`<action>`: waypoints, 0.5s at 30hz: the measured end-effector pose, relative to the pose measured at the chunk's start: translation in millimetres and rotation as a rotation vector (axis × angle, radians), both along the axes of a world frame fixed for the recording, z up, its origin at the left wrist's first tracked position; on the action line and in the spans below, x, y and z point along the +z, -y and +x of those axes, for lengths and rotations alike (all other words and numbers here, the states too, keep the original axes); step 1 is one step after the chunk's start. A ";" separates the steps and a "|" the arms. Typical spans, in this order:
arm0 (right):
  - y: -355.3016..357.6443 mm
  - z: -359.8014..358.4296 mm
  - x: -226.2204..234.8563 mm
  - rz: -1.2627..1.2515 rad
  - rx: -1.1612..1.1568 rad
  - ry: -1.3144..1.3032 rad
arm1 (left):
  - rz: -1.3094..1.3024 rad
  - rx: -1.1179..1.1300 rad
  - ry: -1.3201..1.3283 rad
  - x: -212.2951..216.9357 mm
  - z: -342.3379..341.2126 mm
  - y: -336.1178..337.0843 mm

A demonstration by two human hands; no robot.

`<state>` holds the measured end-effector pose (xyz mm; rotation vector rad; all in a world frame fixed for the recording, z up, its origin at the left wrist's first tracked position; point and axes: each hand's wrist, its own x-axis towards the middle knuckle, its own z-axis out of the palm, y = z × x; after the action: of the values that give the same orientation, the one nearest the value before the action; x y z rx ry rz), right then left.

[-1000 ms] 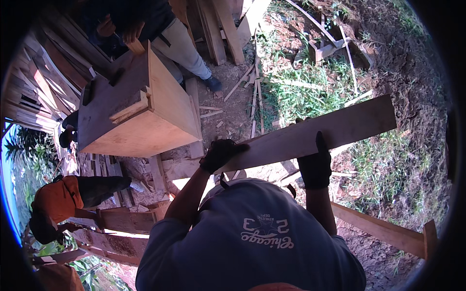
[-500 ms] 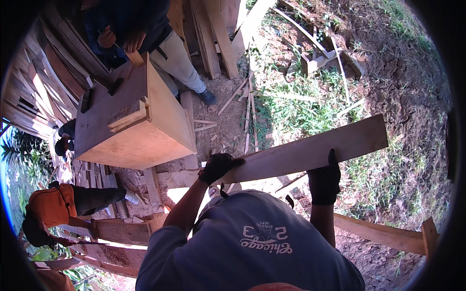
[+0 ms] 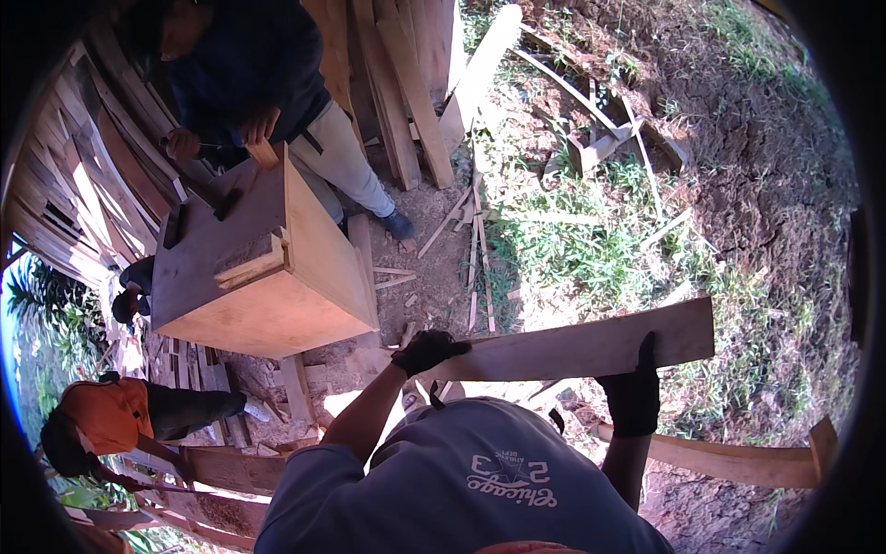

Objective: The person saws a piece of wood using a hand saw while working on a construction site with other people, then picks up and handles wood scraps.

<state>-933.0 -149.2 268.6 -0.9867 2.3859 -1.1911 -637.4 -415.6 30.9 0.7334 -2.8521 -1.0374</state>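
Note:
A long flat wooden board (image 3: 563,353) is held in front of me, across my body, with its right end a little higher than its left. My left hand (image 3: 427,353), in a black glove, is closed on the board near its left part. My right hand (image 3: 632,395), also black-gloved, grips the lower edge close to the right end, its thumb lying over the face. The fingers behind the board are hidden.
A large wooden box (image 3: 268,319) stands ahead left, with a co-worker (image 3: 249,69) at its far side holding a wood piece on it. Another person in an orange shirt (image 3: 106,415) bends at left. Planks (image 3: 406,102) lean behind; a curved board (image 3: 729,462) lies right.
The board has come down and toward me, and its right end has dropped so that it is nearer level. Both hands still hold it. The co-worker at the box has shifted their hands.

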 end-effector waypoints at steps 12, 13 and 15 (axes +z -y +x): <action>27.8 -2.3 -66.7 -0.673 -0.120 0.942 | 0.333 0.474 0.248 -28.4 30.5 -13.9; 33.2 -7.0 -72.8 -0.651 -0.154 0.958 | 0.317 0.431 0.327 -26.4 40.9 -18.6; 50.9 -12.1 -77.6 -0.604 -0.196 0.986 | 0.378 0.417 0.506 -52.9 79.3 -22.0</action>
<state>-945.1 -200.1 191.0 -0.1501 1.3716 -1.9336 -558.1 -393.6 -22.0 1.7558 -2.6683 -1.5005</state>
